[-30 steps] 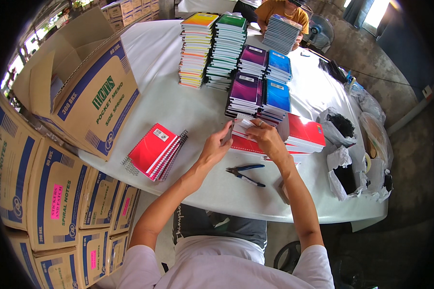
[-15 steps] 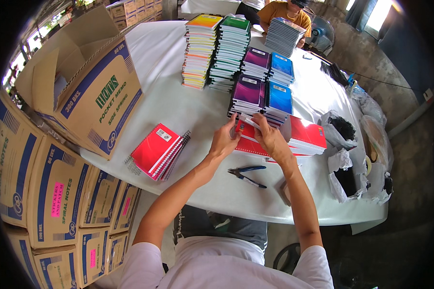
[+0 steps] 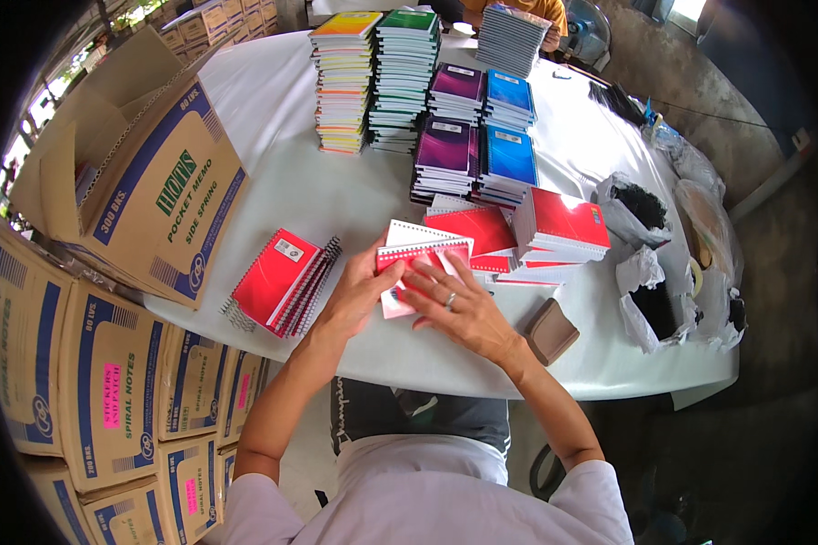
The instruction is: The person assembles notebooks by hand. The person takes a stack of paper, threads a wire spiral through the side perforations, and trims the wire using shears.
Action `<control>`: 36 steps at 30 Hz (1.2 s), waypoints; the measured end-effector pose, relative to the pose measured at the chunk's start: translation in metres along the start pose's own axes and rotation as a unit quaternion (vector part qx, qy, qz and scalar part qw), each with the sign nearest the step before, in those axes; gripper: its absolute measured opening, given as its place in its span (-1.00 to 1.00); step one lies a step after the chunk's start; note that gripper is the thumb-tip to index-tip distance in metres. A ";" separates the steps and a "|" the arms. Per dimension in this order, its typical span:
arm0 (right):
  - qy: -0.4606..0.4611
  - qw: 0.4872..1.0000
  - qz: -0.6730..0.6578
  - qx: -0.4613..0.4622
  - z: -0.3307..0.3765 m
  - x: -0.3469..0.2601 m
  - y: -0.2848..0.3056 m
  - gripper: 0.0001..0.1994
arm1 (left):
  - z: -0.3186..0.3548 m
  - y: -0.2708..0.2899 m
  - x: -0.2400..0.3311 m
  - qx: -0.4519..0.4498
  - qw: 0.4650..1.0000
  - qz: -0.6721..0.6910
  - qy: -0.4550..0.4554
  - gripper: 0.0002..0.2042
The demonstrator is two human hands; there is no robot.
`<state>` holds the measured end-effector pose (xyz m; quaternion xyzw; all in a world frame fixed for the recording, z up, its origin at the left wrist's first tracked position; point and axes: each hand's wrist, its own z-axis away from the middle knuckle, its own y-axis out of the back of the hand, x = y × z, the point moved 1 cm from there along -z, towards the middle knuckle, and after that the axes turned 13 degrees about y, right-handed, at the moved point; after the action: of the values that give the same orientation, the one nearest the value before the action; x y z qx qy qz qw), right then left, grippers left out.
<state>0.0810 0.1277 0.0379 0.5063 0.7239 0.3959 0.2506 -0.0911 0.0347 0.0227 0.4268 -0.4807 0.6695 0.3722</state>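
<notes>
Both hands are pressing on a small stack of red spiral notebooks [image 3: 418, 263] lying on the white tabletop [image 3: 318, 195] near its front edge. The left hand [image 3: 354, 295] is gripping its left side, the right hand [image 3: 459, 309] lying flat, fingers spread, released. Another red notebook pile [image 3: 282, 282] is sitting just left

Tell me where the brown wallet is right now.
In the head view, the brown wallet lies near the table's front edge, just right of the right hand and below the red notebook stack.
</notes>
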 end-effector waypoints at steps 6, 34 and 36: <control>-0.373 0.852 -0.225 0.290 0.026 -0.022 0.006 -0.45 | 0.028 0.024 -0.035 -0.084 0.988 -0.103 -0.074 -0.63; -0.431 0.816 -0.331 0.198 0.071 -0.104 -0.044 -0.65 | 0.087 -0.063 -0.011 0.084 0.757 -0.615 -0.204 -0.23; -0.419 0.830 -0.329 0.166 0.069 -0.100 -0.034 -0.62 | 0.075 -0.081 -0.013 0.045 0.666 -0.716 -0.203 -0.25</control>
<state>0.1515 0.0507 -0.0329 0.3898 0.7279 -0.0865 0.5574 0.0032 -0.0174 0.0495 0.7815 -0.0599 0.1147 0.6103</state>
